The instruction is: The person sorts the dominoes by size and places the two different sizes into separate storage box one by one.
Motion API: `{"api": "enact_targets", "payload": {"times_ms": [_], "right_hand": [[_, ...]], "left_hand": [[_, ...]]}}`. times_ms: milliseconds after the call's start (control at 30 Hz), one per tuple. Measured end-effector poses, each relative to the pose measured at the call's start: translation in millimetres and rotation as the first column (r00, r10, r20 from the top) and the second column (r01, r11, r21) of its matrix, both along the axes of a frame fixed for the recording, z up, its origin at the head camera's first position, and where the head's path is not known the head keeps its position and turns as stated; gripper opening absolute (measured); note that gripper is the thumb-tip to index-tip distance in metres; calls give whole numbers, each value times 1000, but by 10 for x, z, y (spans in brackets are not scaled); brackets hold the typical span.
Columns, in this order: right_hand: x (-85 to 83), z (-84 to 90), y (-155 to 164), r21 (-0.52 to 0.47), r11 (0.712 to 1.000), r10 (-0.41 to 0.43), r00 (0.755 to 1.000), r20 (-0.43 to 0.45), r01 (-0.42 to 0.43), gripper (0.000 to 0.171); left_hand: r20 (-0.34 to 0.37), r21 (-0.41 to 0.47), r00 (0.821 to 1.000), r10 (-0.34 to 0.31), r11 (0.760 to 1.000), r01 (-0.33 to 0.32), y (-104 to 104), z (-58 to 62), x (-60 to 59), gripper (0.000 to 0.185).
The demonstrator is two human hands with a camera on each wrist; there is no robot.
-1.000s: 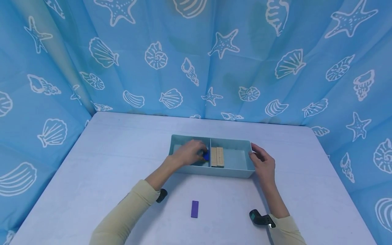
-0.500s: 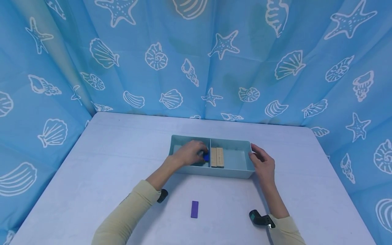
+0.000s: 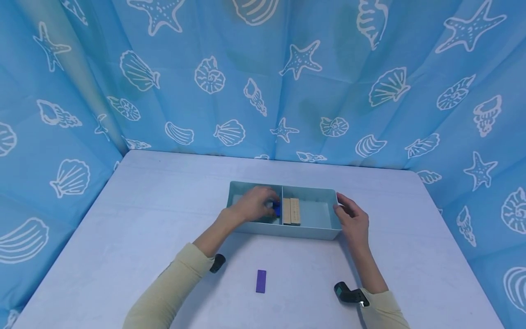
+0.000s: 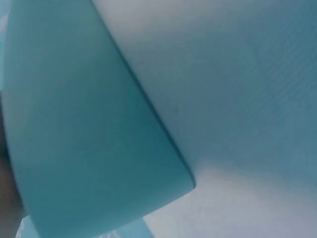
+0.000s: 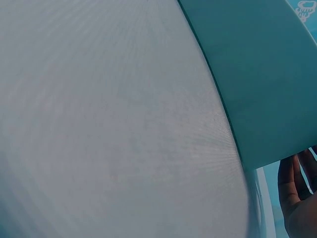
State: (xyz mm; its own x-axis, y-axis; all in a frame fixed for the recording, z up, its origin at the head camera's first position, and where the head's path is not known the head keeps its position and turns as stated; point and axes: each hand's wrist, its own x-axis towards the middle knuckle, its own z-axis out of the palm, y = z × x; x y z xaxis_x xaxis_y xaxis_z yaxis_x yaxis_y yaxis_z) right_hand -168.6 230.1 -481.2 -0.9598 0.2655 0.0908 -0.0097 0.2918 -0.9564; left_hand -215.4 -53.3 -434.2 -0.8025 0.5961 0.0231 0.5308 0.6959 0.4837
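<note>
A pale blue-green box [image 3: 310, 232] with a divider [image 3: 282, 204] stands on the table. My left hand [image 3: 253, 204] reaches into its left compartment and pinches a small blue block [image 3: 277, 211] close beside the divider; the fingers partly hide the block. At the box's right end, my right hand [image 3: 355, 222] holds the end wall, thumb at the rim and fingers along the outside. The right wrist view shows these fingers [image 5: 287, 181] against the box. Two light wooden blocks [image 3: 291, 211] lie side by side in the right compartment, against the divider.
A flat purple block [image 3: 260, 281] lies on the white-covered table [image 3: 172, 192] in front of the box. Behind and at both sides hangs a blue curtain [image 3: 263, 50] printed with shells and starfish. A dark device [image 3: 348, 293] is worn on the right wrist.
My left hand shifts very slightly over the blue block inside the left compartment. The right hand, the box and the purple block stay in place.
</note>
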Motion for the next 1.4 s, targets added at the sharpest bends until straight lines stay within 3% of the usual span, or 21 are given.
{"api": "enact_targets", "payload": {"times_ms": [300, 433, 567, 700, 900, 1100, 1267, 1400], "right_hand": [[6, 21, 4, 6, 1000, 0, 1000, -10, 0, 39], [0, 8, 1, 4, 1000, -4, 1000, -6, 4, 39], [-4, 4, -3, 6, 1000, -12, 1000, -14, 12, 39], [-2, 5, -9, 5, 1000, -18, 1000, -16, 18, 39], [5, 7, -13, -4, 1000, -14, 1000, -13, 14, 39], [5, 16, -18, 2, 1000, -12, 1000, -22, 12, 39], [11, 20, -20, 4, 1000, -11, 1000, -23, 11, 38], [18, 22, -19, 8, 1000, -9, 1000, -17, 9, 39]], "left_hand": [[-69, 88, 996, 48, 995, -42, -83, 296, 185, 35], [-163, 68, 986, 38, 997, -27, -109, 431, 373, 36], [-273, 27, 962, 3, 1000, 4, -131, 535, 590, 37], [-326, -6, 945, -18, 1000, 17, -161, 586, 793, 37], [-312, -69, 945, -99, 994, 82, -191, 516, 1108, 36], [-208, -123, 963, -170, 981, 147, -192, 343, 1381, 36], [-116, -135, 977, -180, 977, 164, -191, 190, 1517, 35], [-96, -160, 980, -176, 974, 160, -190, 86, 1571, 36]]}}
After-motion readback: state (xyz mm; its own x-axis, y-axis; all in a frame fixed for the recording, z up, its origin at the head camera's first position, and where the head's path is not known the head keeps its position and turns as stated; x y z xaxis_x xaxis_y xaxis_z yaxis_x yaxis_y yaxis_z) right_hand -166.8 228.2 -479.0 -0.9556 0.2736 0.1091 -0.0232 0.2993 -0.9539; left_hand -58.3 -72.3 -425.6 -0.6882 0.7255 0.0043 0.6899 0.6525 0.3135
